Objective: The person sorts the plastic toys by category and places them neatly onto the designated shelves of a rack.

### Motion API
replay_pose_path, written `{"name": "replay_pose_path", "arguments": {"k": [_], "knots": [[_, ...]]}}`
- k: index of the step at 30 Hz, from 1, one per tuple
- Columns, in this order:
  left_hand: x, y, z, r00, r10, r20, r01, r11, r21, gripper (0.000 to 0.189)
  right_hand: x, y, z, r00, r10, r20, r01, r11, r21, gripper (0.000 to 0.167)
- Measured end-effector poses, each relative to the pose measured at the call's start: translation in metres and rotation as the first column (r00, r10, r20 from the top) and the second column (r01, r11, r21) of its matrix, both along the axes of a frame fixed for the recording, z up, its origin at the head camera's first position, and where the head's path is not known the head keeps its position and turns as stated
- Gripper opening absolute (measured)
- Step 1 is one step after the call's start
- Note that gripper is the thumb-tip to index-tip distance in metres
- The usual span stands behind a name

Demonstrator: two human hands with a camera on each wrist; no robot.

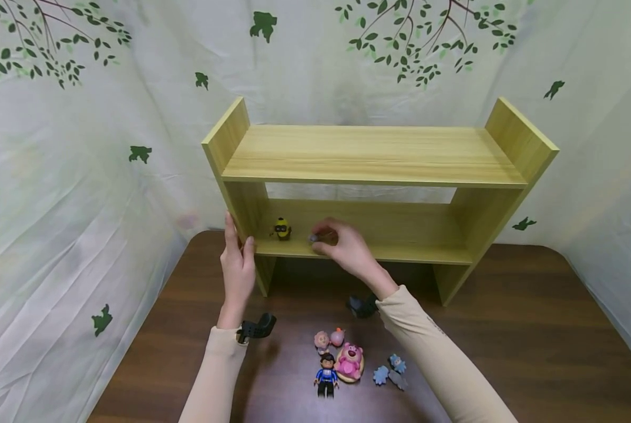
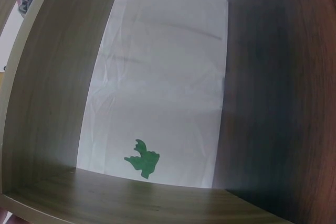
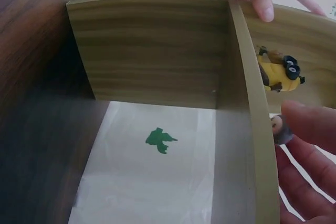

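A two-tier wooden shelf (image 1: pixel 373 153) stands on the dark table. At its left side panel my left hand (image 1: pixel 238 270) holds on, its thumb over the front edge and its other fingers along the outside. My right hand (image 1: pixel 347 249) pinches a small grey toy figure (image 3: pixel 284 134) between thumb and fingers, close over the front of the lower board. The toy is partly hidden by the fingers; a bit of a pinkish face shows in the right wrist view. Left of it, a yellow toy figure with black goggles (image 1: pixel 282 229) stands on the same board.
Nearer on the table (image 1: pixel 548 329) lie a pink bear toy (image 1: pixel 350 359), a toy figure in blue (image 1: pixel 326 376), two small pinkish toys (image 1: pixel 322 341) and several blue-grey pieces (image 1: pixel 381 375). Behind the shelf hangs a pale cloth with leaf prints (image 1: pixel 315 70).
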State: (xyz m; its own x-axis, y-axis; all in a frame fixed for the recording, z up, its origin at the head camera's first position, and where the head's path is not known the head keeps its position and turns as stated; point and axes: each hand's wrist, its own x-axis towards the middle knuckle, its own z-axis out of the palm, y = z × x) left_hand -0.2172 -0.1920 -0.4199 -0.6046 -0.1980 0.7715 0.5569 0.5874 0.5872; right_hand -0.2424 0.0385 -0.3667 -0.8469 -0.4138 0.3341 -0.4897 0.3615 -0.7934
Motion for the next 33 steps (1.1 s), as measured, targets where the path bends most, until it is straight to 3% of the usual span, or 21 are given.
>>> {"name": "replay_pose_path", "arguments": {"k": [16, 26, 33], "knots": [[0.0017, 0.0015, 0.0013, 1.0, -0.006, 0.002, 0.006, 1.0, 0.004, 0.074, -0.0063, -0.0031, -0.0006, 0.998, -0.044, -0.034, 0.044, 0.999, -0.005, 0.017], [0.002, 0.0008, 0.0011, 1.0, -0.015, 0.01, 0.015, 1.0, 0.01, 0.073, -0.0088, -0.0047, -0.0007, 0.999, -0.038, 0.016, 0.038, 0.998, -0.045, 0.018], [0.0023, 0.0002, 0.0007, 1.0, -0.012, 0.018, 0.012, 1.0, 0.011, 0.073, -0.01, -0.0049, -0.0011, 1.0, -0.029, -0.012, 0.029, 1.0, -0.008, 0.015]]}}
